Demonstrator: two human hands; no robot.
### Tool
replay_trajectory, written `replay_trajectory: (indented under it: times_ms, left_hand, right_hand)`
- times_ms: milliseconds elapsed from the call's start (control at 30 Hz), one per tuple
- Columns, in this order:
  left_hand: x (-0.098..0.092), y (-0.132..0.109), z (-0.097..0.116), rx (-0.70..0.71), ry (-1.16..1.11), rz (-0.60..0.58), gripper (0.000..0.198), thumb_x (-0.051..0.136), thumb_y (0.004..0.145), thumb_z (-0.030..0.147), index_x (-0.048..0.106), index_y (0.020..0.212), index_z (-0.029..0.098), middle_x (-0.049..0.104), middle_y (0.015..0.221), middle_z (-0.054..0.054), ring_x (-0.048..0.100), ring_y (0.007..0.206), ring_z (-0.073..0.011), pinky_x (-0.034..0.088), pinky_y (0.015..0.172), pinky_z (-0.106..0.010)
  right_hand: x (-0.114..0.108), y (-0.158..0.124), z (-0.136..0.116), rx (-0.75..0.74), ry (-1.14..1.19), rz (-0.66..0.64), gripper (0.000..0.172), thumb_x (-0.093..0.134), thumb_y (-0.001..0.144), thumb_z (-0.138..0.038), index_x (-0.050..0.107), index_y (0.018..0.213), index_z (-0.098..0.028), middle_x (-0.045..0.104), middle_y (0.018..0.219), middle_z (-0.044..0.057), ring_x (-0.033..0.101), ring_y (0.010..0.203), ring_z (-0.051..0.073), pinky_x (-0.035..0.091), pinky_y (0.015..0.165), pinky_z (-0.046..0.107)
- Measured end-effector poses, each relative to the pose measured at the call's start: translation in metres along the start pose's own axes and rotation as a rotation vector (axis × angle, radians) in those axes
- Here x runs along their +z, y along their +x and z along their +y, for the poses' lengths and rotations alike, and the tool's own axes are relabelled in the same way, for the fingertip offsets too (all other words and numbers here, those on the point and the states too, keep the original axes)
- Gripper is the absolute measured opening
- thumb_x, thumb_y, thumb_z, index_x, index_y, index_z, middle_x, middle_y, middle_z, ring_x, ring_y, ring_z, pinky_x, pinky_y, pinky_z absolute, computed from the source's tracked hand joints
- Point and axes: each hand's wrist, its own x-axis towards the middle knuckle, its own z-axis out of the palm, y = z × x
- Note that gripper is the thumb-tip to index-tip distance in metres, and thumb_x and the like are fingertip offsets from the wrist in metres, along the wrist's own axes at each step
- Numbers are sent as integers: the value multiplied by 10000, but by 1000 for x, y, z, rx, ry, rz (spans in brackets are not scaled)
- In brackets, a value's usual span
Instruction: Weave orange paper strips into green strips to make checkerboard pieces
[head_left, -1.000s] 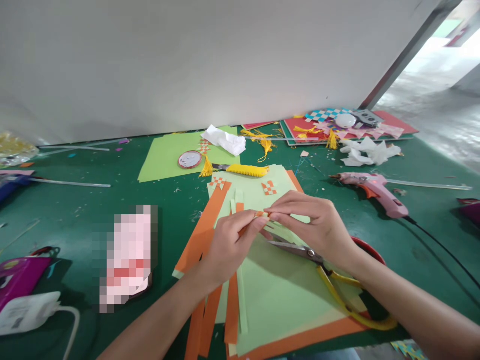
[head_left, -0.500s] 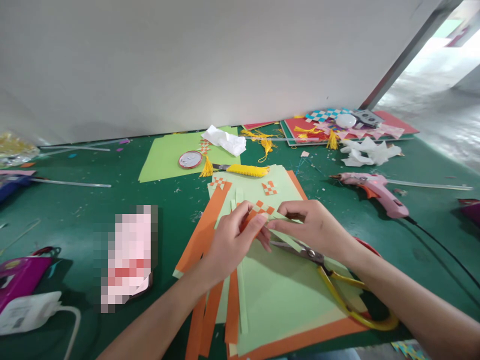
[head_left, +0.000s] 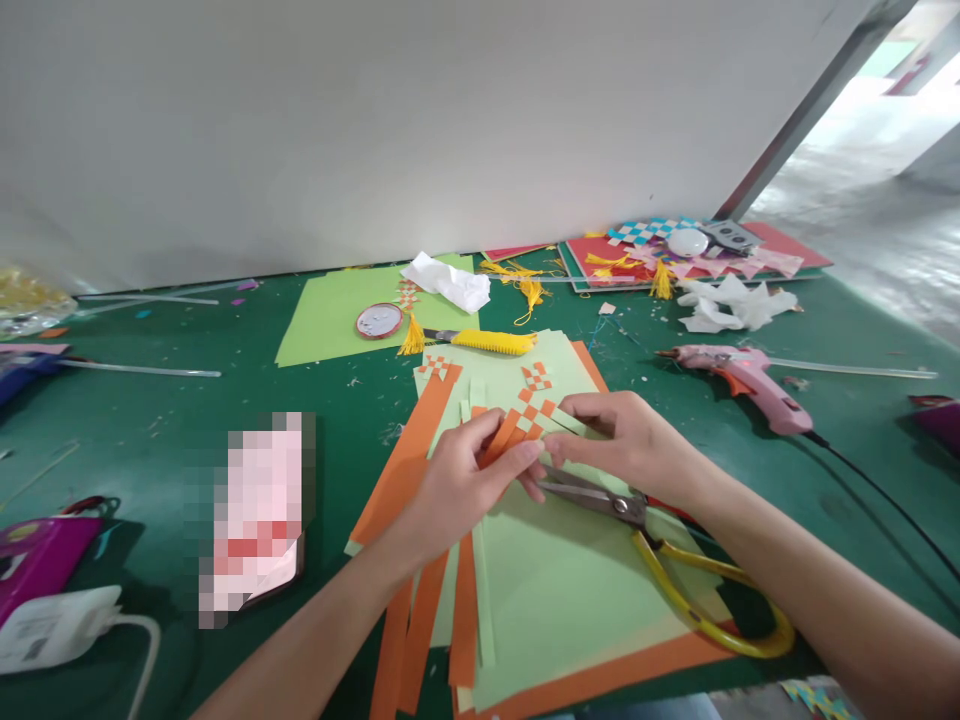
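My left hand (head_left: 476, 465) is closed, thumb and fingers pinching a small woven piece of orange and pale green paper strips (head_left: 529, 412). At its right side my right hand (head_left: 619, 440) is closed too, its fingertips gripping the green strip ends of the same weave. Under my hands lie pale green paper sheets (head_left: 600, 590) with orange paper beneath. Scissors with yellow handles (head_left: 626, 510) rest on the sheets, blades partly behind my fingers. Loose orange strips (head_left: 409, 470) spread to the left. Two small finished weaves, one a checkered piece (head_left: 536, 376), lie just beyond.
A yellow box cutter (head_left: 495, 342) lies behind the sheets, near a round tin (head_left: 379, 320) and crumpled tissue (head_left: 450, 282). At right is a pink glue gun (head_left: 750, 380) with its cord. A phone (head_left: 259, 520), blurred out, and a white charger (head_left: 60, 625) are at left.
The woven piece has turned, so more of its orange strips and checks show. My right hand has shifted slightly, and the green strip that crossed the scissor blades no longer covers them.
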Motion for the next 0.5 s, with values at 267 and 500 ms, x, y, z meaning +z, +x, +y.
replay_trajectory:
  times_ms: [267, 500]
  left_hand:
    - [0, 0, -2, 11, 23, 15, 303, 576, 900, 431, 462, 778, 178, 676, 737, -7, 694, 653, -163, 403, 570, -245]
    - [-1, 0, -3, 21, 19, 13, 289, 557, 911, 419, 460, 768, 188, 665, 748, -8, 693, 672, -168, 428, 582, -249]
  right_hand:
    - [-3, -1, -3, -1, 13, 3, 271, 601, 815, -340, 529, 613, -174, 446, 593, -40, 388, 578, 101, 295, 507, 234]
    - [-3, -1, -2, 8, 14, -44, 288, 596, 831, -352, 513, 623, -172, 477, 616, -39, 417, 598, 99, 311, 526, 231]
